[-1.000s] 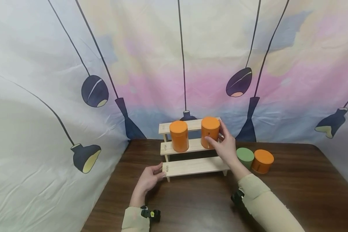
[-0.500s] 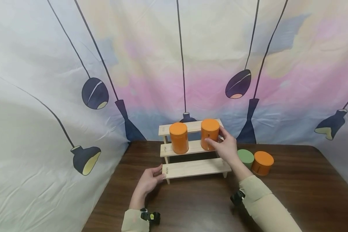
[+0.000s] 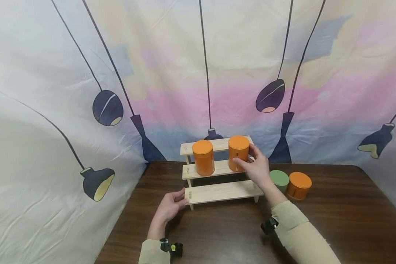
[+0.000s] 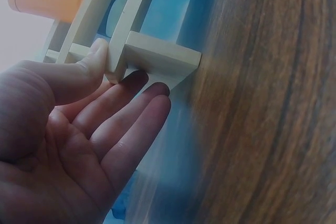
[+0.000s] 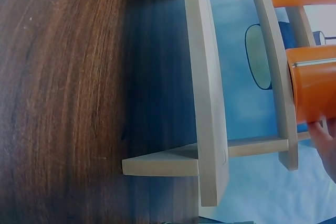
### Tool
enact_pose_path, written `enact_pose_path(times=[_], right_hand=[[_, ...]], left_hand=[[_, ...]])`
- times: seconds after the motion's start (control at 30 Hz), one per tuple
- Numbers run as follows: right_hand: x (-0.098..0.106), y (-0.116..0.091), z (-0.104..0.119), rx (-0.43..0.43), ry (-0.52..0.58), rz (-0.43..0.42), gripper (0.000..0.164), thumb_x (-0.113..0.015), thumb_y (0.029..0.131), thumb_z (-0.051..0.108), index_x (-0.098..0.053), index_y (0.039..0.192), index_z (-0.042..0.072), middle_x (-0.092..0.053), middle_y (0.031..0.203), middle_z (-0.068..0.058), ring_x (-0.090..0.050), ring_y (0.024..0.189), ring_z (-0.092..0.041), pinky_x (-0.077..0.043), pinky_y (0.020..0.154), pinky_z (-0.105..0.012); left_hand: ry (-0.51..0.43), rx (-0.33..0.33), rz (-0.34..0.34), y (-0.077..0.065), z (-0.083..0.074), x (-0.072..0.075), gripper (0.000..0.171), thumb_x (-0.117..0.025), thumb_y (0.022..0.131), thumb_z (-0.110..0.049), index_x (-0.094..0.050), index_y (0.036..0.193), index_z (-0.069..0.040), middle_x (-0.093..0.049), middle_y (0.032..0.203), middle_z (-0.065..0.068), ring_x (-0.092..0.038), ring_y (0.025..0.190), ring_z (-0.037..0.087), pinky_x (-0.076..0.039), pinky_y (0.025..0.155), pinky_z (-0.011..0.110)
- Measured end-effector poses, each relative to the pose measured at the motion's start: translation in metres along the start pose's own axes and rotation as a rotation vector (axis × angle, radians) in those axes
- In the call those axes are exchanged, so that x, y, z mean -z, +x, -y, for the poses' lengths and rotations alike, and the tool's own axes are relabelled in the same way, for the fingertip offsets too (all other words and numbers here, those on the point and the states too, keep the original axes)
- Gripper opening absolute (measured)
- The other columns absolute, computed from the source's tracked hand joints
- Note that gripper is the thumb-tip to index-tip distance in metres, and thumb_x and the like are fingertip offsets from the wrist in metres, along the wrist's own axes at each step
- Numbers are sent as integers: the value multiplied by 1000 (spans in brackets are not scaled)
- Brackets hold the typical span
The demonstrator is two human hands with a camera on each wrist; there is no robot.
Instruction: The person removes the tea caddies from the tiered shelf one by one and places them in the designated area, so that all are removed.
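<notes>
Left hand point(image 3: 169, 204): pinched the three-tier wooden stand point(image 3: 221, 168) by the left end of its lowest tier point(image 3: 224, 192), just as half a second earlier.
Green canister point(image 3: 279, 179): stood lidded on the tabletop point(image 3: 217, 231), just beside the outer orange canister point(image 3: 299, 185) — contents hidden.
Right hand point(image 3: 259, 170): reached forward, thumb and fingers round the gripped orange canister point(image 3: 238, 148), which stood upright on the middle tier point(image 3: 223, 167), lid on, not visibly shifted.
Left orange canister point(image 3: 204, 161): upright on that tier — lidded too.
</notes>
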State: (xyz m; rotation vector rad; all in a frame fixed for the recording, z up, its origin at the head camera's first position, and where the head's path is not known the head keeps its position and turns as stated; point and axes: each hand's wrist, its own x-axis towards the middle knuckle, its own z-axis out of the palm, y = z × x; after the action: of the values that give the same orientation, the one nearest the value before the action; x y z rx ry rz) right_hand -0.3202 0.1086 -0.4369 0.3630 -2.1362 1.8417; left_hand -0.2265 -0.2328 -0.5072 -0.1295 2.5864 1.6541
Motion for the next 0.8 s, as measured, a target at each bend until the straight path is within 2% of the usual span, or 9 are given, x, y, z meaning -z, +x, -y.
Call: enact_pose_path(times=[0.27,0.8], right_hand=[[0,-3,-1,-12,-8,-11,84,-92,88,23,-49,158,5,-58,151,-19,-53,142,-33,-43,118,-50],[-1,-5,-4,6,12,-26,85,-92,88,21,-48,158,7,-57,150,-19,-53,141,-32,-44,118,-49]], left_hand=[[6,3,1,0,0,0,54,-76,100,-10,-58,149,4,-63,145,25,-67,128,34,-60,97,44],[-19,-25,9,-3,-1,0,53,-75,100,-7,-57,148,7,-62,144,29,-70,123,33,-61,94,42]])
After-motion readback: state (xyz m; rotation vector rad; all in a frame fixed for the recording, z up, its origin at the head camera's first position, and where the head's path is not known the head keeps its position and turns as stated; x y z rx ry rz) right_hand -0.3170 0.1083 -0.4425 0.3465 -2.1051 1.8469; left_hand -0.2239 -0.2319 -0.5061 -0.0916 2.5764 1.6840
